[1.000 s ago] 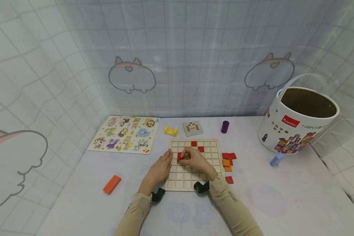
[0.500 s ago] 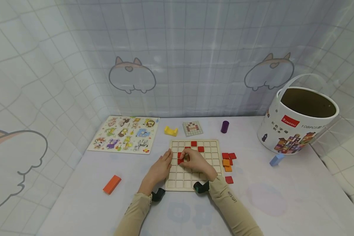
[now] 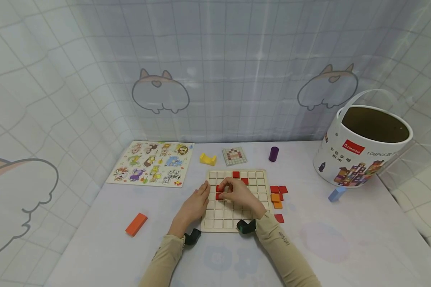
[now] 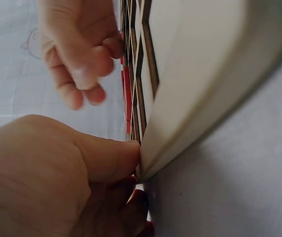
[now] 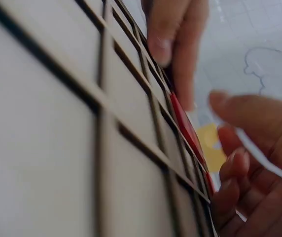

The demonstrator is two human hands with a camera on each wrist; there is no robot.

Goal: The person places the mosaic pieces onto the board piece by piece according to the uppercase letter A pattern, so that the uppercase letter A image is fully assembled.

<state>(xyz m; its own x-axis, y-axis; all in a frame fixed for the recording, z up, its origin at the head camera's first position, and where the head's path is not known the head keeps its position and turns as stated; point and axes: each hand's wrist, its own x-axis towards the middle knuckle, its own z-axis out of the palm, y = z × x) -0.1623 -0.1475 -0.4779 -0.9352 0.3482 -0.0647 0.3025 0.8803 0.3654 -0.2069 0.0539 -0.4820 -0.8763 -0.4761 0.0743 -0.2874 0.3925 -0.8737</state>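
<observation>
In the head view a wooden grid board (image 3: 213,225) lies on the table with red tiles in some cells. My left hand (image 3: 195,204) rests along its left edge, fingers fairly straight; the left wrist view shows the thumb (image 4: 116,160) touching the edge. My right hand (image 3: 237,194) is bent over the board, fingertips close by a red tile (image 3: 219,196) and another red tile (image 3: 218,188) just behind it. Thumb and fingers stand apart with nothing between them in the right wrist view. Farther back sit red tiles (image 3: 236,174) in other cells, some partly hidden by the right hand.
Loose red and orange tiles (image 3: 275,197) lie right of the board. Behind it are a patterned card (image 3: 234,156), a yellow block (image 3: 208,160) and a purple cylinder (image 3: 273,154). An animal puzzle (image 3: 151,164) and orange block (image 3: 136,224) lie left; a bucket (image 3: 362,151) and blue block (image 3: 337,194) stand right.
The right fingers have shifted slightly about the front red tile, which now shows more plainly in its cell. The left hand stays at the board's edge.
</observation>
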